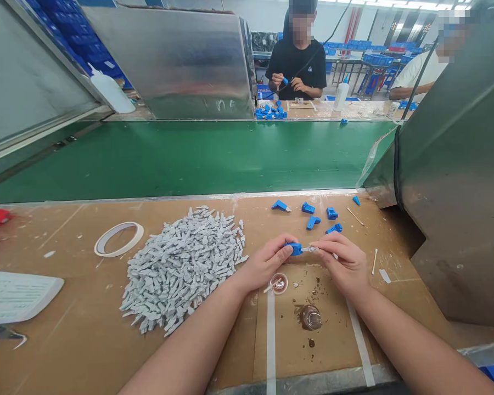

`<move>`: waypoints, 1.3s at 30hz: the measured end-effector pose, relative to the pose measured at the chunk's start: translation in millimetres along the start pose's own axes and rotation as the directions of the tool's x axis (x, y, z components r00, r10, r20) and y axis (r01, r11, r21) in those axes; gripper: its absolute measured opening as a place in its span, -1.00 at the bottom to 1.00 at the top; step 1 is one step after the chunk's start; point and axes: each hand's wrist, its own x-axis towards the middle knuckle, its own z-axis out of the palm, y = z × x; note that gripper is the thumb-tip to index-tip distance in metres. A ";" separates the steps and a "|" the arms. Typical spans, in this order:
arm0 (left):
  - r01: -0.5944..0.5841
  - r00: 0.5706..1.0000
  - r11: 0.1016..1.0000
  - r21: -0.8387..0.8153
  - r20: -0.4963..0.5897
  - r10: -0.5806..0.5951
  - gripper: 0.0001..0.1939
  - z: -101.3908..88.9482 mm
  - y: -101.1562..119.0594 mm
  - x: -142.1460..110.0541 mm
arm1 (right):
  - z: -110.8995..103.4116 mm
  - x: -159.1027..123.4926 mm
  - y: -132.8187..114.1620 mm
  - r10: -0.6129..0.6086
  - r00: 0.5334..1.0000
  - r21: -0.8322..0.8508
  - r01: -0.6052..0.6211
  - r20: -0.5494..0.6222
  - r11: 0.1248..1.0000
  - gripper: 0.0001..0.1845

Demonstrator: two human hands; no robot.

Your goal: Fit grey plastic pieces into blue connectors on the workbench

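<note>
The left hand (267,264) grips the blue part (296,249) between thumb and fingers. The right hand (348,263) has its fingertips drawn together at the pale tip (308,249); whether they pinch the tip or a thin item against it cannot be told. Likely fault: uneven pressure between the hands could bend the tip or twist the part, since the hold covers only a short length.

The blue part projects from the left grip toward 3 o'clock, its tip continuing that way to the right fingertips. At 7 o'clock from the part, the dish of fluid (287,286) sits just below the left hand; a lowered hand could tip it. Near 5 o'clock, a dark wet patch (312,343) could soil a dropped part. Farther out, toward 8 o'clock, lies the grey pile (185,269); the left forearm could scatter its edge.
</note>
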 end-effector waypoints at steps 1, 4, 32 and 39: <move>0.000 1.000 1.000 0.009 0.002 0.000 -0.55 -0.1 0.0 0.1 | 0.2 -0.1 0.4 -0.002 1.000 -0.003 0.002 0.004 1.000 -0.80; -0.005 1.000 1.000 0.022 0.002 0.005 -0.57 -0.6 1.0 0.5 | 0.1 -0.6 1.3 -0.014 1.000 -0.012 0.014 0.019 1.000 -0.78; 0.104 0.992 0.730 0.675 -0.125 -0.026 -0.62 -1.0 6.1 1.3 | 17.5 -4.7 16.1 0.049 0.896 -0.576 0.241 0.441 0.781 -0.77; 0.076 0.995 0.750 0.657 -0.101 -0.013 -0.58 2.1 2.5 1.5 | 19.5 -7.1 17.3 0.052 0.900 -0.550 0.218 0.433 0.806 -0.79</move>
